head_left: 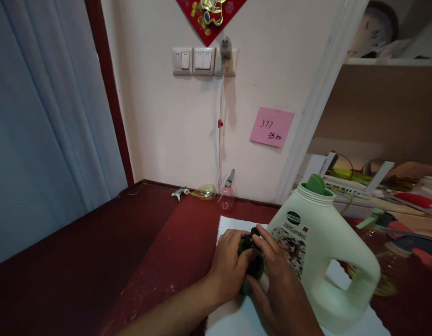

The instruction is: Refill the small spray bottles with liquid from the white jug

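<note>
My left hand [227,263] is closed round the left side of a dark green and black object [256,267], perhaps a small bottle with a black top. From the other side, my right hand [280,280] grips it too, with its fingers at the black upper part. The hands cover most of it, so its exact kind is hidden. Both hands are above a white sheet [233,317]. Close beside my right hand stands a large pale green jug [328,242] with a handle and a printed label. A green piece [315,184] sticks out of its uncapped mouth.
Against the wall are a pink spray bottle [226,198], a yellowish clear bottle [204,192] lying down and a loose spray head [180,192]. A clear container with a green top [377,219] stands on the right, near a cluttered shelf. A blue curtain [51,116] hangs on the left.
</note>
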`<state>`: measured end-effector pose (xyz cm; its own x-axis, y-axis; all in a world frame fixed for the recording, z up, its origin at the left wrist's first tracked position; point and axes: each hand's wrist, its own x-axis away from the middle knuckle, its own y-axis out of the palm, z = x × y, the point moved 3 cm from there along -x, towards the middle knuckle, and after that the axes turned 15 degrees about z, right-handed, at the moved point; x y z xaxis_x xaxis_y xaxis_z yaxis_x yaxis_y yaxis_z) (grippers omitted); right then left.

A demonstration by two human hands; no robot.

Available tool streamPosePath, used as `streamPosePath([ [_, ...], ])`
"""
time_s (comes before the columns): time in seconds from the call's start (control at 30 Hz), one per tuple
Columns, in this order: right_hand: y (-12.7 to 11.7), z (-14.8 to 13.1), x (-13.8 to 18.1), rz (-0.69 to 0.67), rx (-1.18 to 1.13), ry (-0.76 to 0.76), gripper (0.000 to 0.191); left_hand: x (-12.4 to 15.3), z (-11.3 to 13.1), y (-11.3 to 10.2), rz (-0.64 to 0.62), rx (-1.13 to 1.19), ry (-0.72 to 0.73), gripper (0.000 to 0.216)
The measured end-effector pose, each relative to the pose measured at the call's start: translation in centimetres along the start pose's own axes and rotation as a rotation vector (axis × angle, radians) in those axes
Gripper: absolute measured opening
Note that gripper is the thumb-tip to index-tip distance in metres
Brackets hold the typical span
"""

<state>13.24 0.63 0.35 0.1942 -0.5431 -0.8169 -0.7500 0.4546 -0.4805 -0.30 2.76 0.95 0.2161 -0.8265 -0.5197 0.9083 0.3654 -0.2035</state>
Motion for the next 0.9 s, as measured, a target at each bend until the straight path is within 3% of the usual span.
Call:
streamPosePath([
  [0.27, 0.13, 0.13, -0.07, 0.022, -0.007, -0.018, 0.070, -0.07, -0.28, -0.08, -0.049, 0.068, 0.029, 0.025],
  [0.5, 0.13, 0.13, 0.01, 0.023, -0.012, 0.005, 0.070, 0.11, -0.30, 0.32, 0.001, 0.070, -0.156, 0.045],
  [0.63, 0.02, 0.06, -0.04, 0.014, -0.003, 0.009, 0.069, -0.21, -0.19, 0.43, 0.056, 0.026, -0.225, 0.035],
  [0.9, -0.21, -0.21, -0.14, -0.001, 0.019, 0.001, 0.069, -0.49, 0.05, 0.32, 0.094, 0.014, -0.164, 0.023],
])
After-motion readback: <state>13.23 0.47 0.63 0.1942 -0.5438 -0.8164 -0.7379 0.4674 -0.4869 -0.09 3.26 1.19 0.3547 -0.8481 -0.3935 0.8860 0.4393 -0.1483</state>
